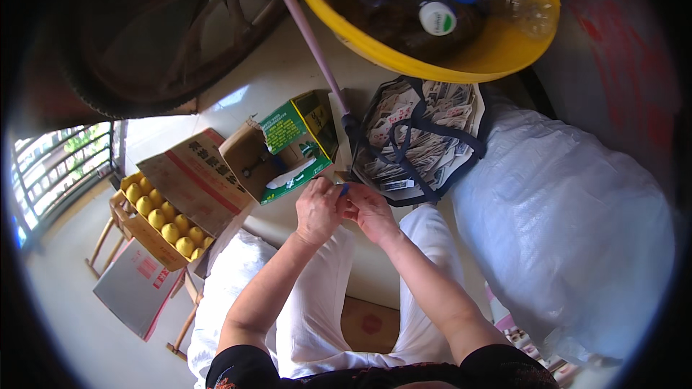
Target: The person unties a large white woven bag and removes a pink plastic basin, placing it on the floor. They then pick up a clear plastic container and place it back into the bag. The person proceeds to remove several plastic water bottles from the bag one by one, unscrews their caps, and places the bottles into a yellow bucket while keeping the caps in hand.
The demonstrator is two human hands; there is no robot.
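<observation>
My left hand [318, 212] and my right hand [373, 210] meet in front of my knees, fingers curled together. Between their fingertips a small blue object [344, 189] shows, mostly covered; it may be a plastic cap. Just beyond my left hand lies a torn-open green cardboard box [282, 131] with a few dark and blue small items inside. Beyond my right hand, to the right, stands an open bag with dark blue handles [471, 143], filled with loose playing cards [397, 113].
A yellow bucket [378, 59] at the top holds plastic bottles. A pinkish pole [308, 32] slants down beside the green box. A large white plastic sack [562, 216] bulges at right. On the left, a carton holds a yellow moulded tray [157, 219]. A wheel [178, 65] stands behind.
</observation>
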